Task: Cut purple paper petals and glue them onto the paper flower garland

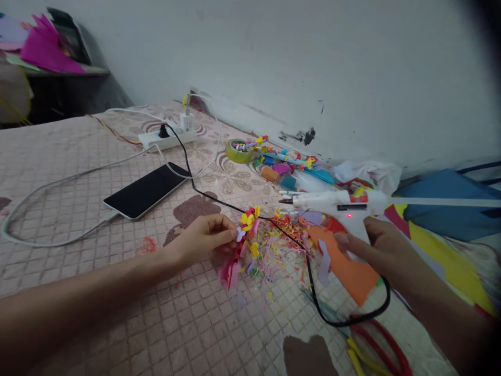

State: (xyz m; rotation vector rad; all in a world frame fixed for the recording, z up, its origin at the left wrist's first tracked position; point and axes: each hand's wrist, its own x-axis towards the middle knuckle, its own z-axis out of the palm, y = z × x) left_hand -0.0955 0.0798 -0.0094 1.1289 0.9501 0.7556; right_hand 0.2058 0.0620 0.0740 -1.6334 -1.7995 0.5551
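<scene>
My left hand [203, 237] pinches a small paper craft piece [245, 237] with pink, yellow and pale flower shapes, held just above the pink patterned bedspread [117, 271]. My right hand [381, 248] is wrapped round the handle of a white hot glue gun [336, 201]. The gun's nozzle points left toward the craft piece and a red light glows on its body. A glue stick [442, 202] juts out of its back. Its black cord [313, 292] loops below my right hand.
Colourful paper scraps [282, 243] and an orange sheet [348, 266] lie between my hands. A phone [146, 190] on a white cable, a power strip [167, 138], a tape roll [238, 151], small craft bits [289, 164], and blue and yellow sheets [450, 214] lie around.
</scene>
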